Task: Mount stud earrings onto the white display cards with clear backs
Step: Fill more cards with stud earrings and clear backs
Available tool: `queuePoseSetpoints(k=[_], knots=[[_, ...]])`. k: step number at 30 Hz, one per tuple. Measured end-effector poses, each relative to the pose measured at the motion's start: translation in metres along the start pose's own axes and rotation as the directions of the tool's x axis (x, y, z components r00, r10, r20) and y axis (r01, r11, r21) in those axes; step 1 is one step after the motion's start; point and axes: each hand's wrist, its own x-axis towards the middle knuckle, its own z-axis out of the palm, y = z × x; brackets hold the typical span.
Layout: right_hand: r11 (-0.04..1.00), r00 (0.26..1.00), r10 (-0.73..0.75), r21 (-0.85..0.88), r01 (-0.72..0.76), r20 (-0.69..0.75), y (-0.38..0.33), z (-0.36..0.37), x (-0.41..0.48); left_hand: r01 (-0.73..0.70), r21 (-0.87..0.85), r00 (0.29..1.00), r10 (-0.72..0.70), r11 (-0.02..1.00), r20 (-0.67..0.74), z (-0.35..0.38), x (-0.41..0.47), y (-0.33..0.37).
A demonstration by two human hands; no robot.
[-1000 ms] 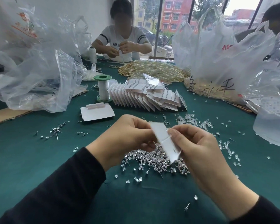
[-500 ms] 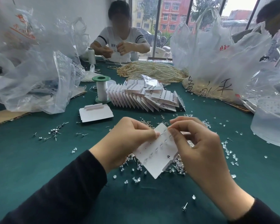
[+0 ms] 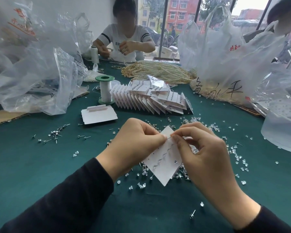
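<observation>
**Near centre:** white display card [image 3: 163,158], held tilted like a diamond above the green tablecloth [image 3: 40,174]. A row of studs runs across it, and small punched holes show on its left part.

**Left hand** [image 3: 134,145]: fingers curled, thumb and forefinger pinching the card's upper left edge.

**Right hand** [image 3: 203,148]: fingers curled, thumb and forefinger pinching a thin stud earring [image 3: 168,137] at the card's upper edge, close against the left thumb. I cannot tell whether the pin passes through the card.

**Under the card:** heap of clear backs [image 3: 144,173] mixed with studs, lying on the cloth.

**Right of the hands:** scattered backs [image 3: 238,158], spread loosely.

**Left, mid table:** small cluster of loose studs [image 3: 55,133].

**Near right, by the right sleeve:** single stud [image 3: 192,214], with one back just beside it.

**Beyond the hands, to the left:** blank card [image 3: 99,116], lying flat, with a white strip on its far edge.

**Right of the blank card:** fanned stack of filled cards [image 3: 151,101], overlapping one another.

**Left of the stack:** spool [image 3: 105,89] of white thread with green ends, upright.

**Far centre:** mound of pearl strands [image 3: 158,69].

**Far left:** crumpled plastic bags [image 3: 40,73].

**Far right:** large white bag [image 3: 225,56] with dark writing.

**Far side:** another person [image 3: 124,39], seated, both hands raised.
</observation>
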Motion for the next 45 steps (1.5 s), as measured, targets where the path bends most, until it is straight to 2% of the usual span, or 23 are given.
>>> queuePoseSetpoints(k=[5,9,13,18,25,32,37,39,40,42,44,45], knots=[[0.999,1.0,0.005,-0.053,-0.005,0.005,-0.001,0.002,-0.001,-0.069,0.133,0.998,0.068,0.989,0.006,0.0,-0.003,0.0],[0.999,1.0,-0.002,-0.052,0.002,-0.009,-0.003,0.004,-0.003,-0.119,0.172,0.993,0.115,0.978,0.029,0.0,-0.004,0.001],[0.998,0.998,-0.031,-0.062,0.028,-0.046,-0.007,0.005,-0.004,-0.163,0.152,0.986,0.156,0.975,0.056,-0.001,-0.005,0.002],[1.0,0.999,0.021,-0.009,-0.021,-0.047,-0.008,0.002,-0.002,-0.115,0.079,0.993,0.114,0.99,0.017,-0.002,-0.003,0.003],[0.999,0.999,0.043,-0.026,-0.043,0.02,-0.009,-0.001,-0.001,-0.13,0.099,0.991,0.127,0.987,0.032,-0.001,-0.005,0.004],[0.998,0.999,0.022,-0.061,-0.019,0.049,-0.011,-0.001,-0.003,-0.236,0.165,0.971,0.226,0.958,0.08,-0.005,-0.007,0.005],[0.997,0.99,0.033,-0.077,-0.022,0.138,-0.009,-0.005,0.002,-0.161,0.114,0.983,0.149,0.98,0.104,-0.006,-0.004,0.003],[0.998,0.986,0.044,-0.041,-0.038,0.161,-0.004,-0.018,0.011,-0.11,0.103,0.993,0.105,0.989,0.053,-0.007,-0.001,0.0],[0.996,0.989,0.068,-0.061,-0.061,0.132,0.002,-0.029,0.016,-0.098,0.118,0.995,0.098,0.988,0.005,-0.008,0.001,-0.002],[0.96,0.984,0.174,-0.232,-0.158,0.047,0.023,-0.058,0.026,-0.086,0.163,0.988,0.106,0.983,-0.116,-0.011,0.004,-0.003],[0.838,0.929,0.366,-0.456,-0.3,0.062,0.044,-0.086,0.033,-0.072,0.173,0.973,0.107,0.982,-0.203,-0.015,0.005,-0.002],[0.783,0.885,0.457,-0.516,-0.349,0.095,0.053,-0.094,0.034,-0.065,0.175,0.969,0.104,0.982,-0.223,-0.016,0.006,-0.001]])
